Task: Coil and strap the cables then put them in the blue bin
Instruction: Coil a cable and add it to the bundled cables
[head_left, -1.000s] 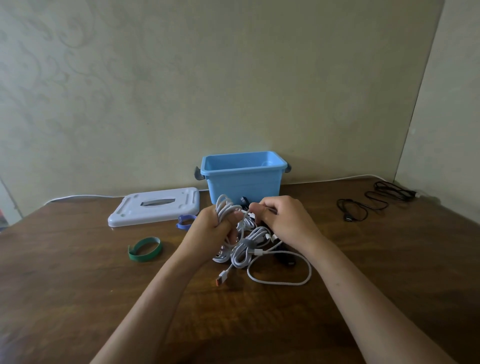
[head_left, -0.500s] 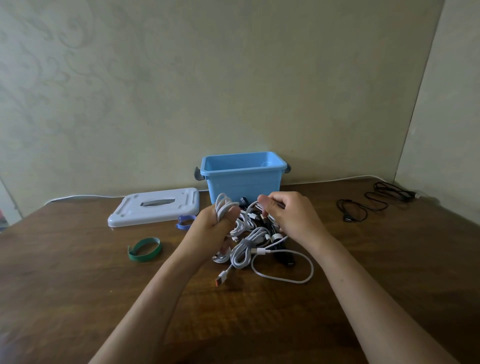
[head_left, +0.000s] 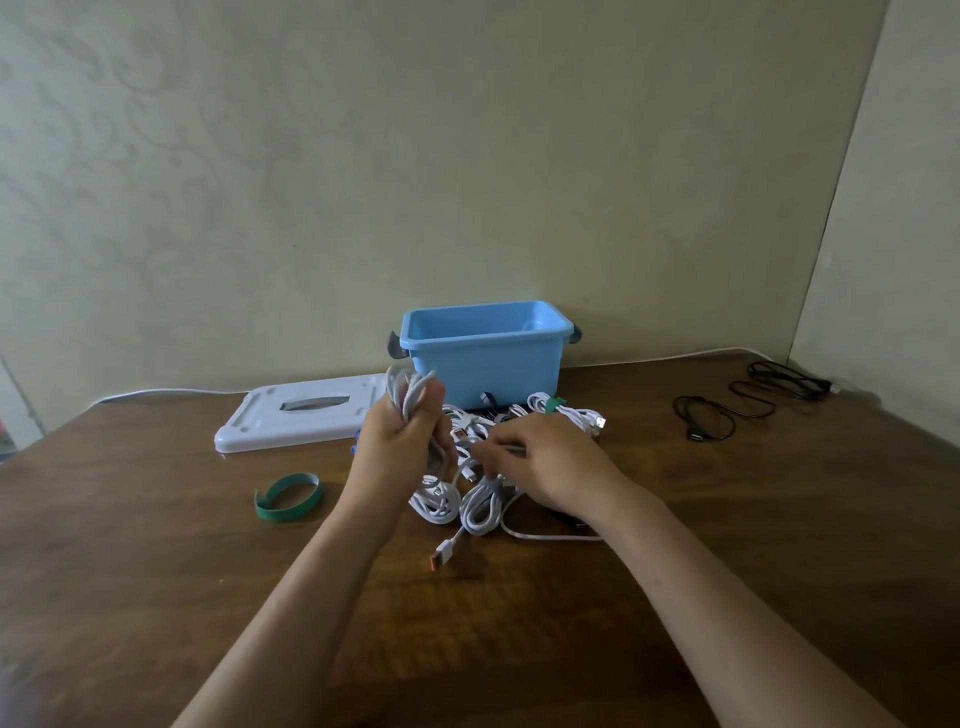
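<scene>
Your left hand grips a white coil, fist closed round it so the loops cannot spring apart. Your right hand pinches a strand in the cable pile, probably to feed the next turn. The pile lies on the worktop just in front of the bin. A green strap waits left of the pile, beside the lid. Black cables lie well right of the bin.

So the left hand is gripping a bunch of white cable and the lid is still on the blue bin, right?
Not quite. The head view shows the blue bin open, with its white lid lying on the table beside it. The left hand does grip the white cable.
</scene>
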